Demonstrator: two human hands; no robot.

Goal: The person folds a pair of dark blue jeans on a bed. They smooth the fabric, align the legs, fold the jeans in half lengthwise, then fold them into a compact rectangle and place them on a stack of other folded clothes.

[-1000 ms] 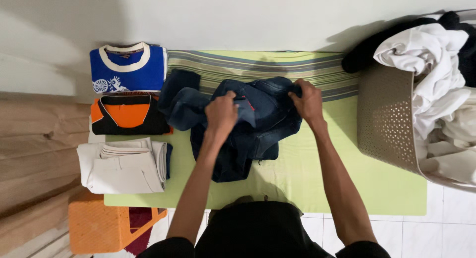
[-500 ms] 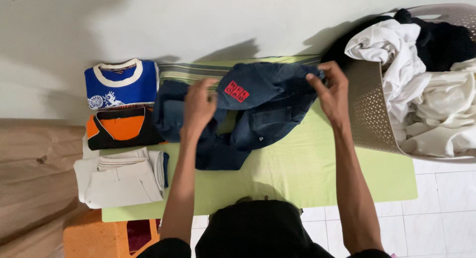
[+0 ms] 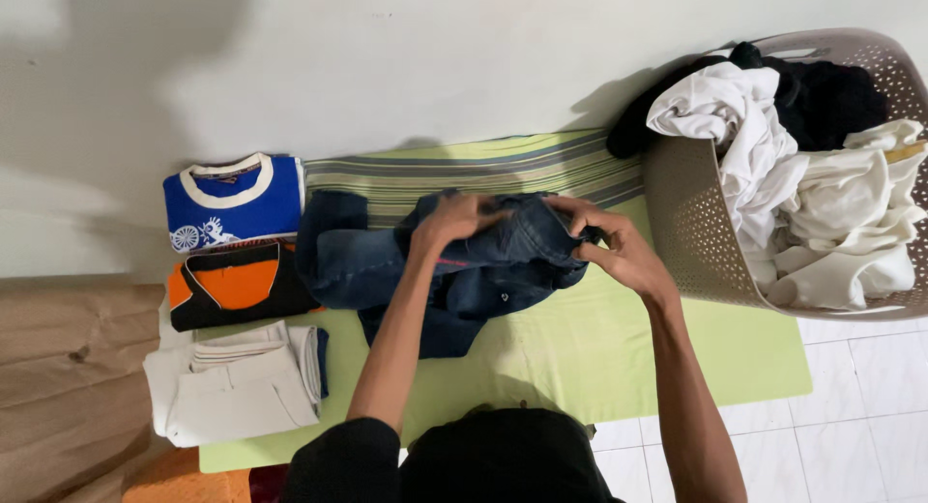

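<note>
- Dark denim garment (image 3: 454, 271) sits bunched mid-mat on the green mat (image 3: 677, 358), far half over the striped cloth (image 3: 503, 170).
- Left hand (image 3: 454, 218) clenched on the garment's top edge, left of centre, knuckles up; fabric pinched between fingers and thumb.
- Right hand (image 3: 614, 242) clenched on the same top edge at its right end, fingers curled around a fold of denim.
- Both hands grasping the same piece, close together, a short span of gathered edge between them.
- Key relation: the garment lies directly under and to the left of the hands. Its bulk trails left and toward the person, one dark lobe reaching out toward the folded stack.
- Long axis runs roughly left-right across the mat, tilted slightly down to the left.
- Left hand is nearer the loose bulk; right hand holds the outer right end, nearest the basket.
- Folded stack just left of the garment: blue shirt with white collar (image 3: 232, 203) at the far end, orange-and-black shirt (image 3: 237, 286) in the middle, cream trousers (image 3: 237, 382) nearest the person. The denim's left lobe is touching or almost touching the orange-and-black one; cannot tell which.
- Perforated laundry basket (image 3: 691, 232) on the right, tilted, full of white and black clothes (image 3: 822, 213). Right hand near its wall, apart from it.
</note>
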